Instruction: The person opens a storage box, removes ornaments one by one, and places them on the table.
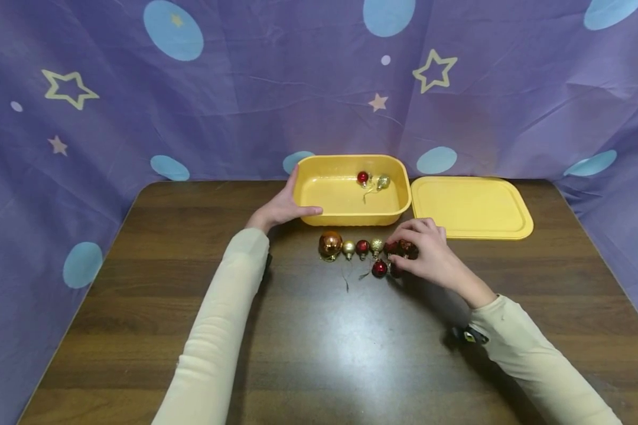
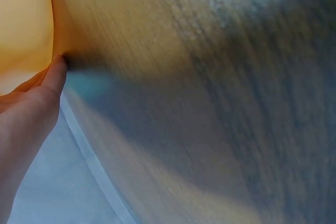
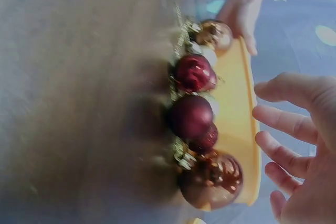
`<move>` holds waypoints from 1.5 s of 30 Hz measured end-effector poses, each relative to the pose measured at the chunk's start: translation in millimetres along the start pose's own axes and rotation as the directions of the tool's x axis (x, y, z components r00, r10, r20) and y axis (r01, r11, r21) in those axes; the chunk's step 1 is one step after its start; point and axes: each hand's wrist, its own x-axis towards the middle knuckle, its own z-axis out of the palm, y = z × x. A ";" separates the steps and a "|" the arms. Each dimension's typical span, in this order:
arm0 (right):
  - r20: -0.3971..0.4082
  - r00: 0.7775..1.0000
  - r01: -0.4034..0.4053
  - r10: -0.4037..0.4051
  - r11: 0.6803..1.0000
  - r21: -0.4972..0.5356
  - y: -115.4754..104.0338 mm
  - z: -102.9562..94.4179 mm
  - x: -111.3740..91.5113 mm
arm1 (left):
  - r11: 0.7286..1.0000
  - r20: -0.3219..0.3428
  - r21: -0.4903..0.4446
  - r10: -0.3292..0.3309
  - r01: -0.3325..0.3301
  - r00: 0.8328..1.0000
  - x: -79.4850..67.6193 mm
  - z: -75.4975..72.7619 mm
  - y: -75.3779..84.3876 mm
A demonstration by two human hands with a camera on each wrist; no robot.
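Observation:
My left hand [image 1: 282, 208] holds the left end of a yellow plastic container [image 1: 351, 221], thumb along the front rim and fingers at the end wall. Inside lie a small red bauble [image 1: 363, 176] and a pale gold one [image 1: 383, 182]. In front of the container is a row of baubles: a large copper one [image 1: 330, 243], small gold ones [image 1: 348, 248] and several red ones [image 1: 380, 269]. My right hand [image 1: 426, 248] hovers over the row's right end, partly hiding it. In the right wrist view its fingers [image 3: 286, 121] are spread, holding nothing, near a large copper bauble [image 3: 212, 182].
A yellow lid [image 1: 472, 208] lies flat right of the container, close to its side. Behind the wooden table [image 1: 298, 354] hangs a purple cloth [image 1: 298, 77] with stars and blue spots. Thin strings trail from some baubles.

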 end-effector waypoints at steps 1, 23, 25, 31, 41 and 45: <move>-0.010 1.000 -0.005 0.005 1.000 0.014 1.2 -2.6 1.3 | 1.000 -0.001 -0.003 -0.001 0.001 1.000 0.0 -0.1 0.2; -0.043 0.993 -0.105 0.113 0.982 0.160 25.0 -37.1 52.8 | 1.000 -0.005 0.026 -0.008 0.008 1.000 -0.3 -0.5 -4.3; -0.022 0.993 -0.109 0.114 0.982 0.154 25.5 -38.0 58.9 | 0.999 -0.004 0.030 -0.012 0.012 1.000 -0.9 -0.9 -3.9; 0.027 0.995 -0.104 0.101 0.984 0.148 26.3 -39.0 76.4 | 1.000 0.007 0.024 -0.018 0.018 1.000 -2.4 -1.8 -2.3; 0.137 0.978 -0.183 0.161 0.968 0.174 34.7 -36.8 108.8 | 1.000 0.008 0.013 -0.002 0.002 1.000 -0.8 -2.1 0.7; 0.149 0.964 -0.245 0.220 0.953 0.179 40.2 -33.7 117.5 | 1.000 0.015 0.009 -0.003 0.003 1.000 -1.3 -1.0 2.5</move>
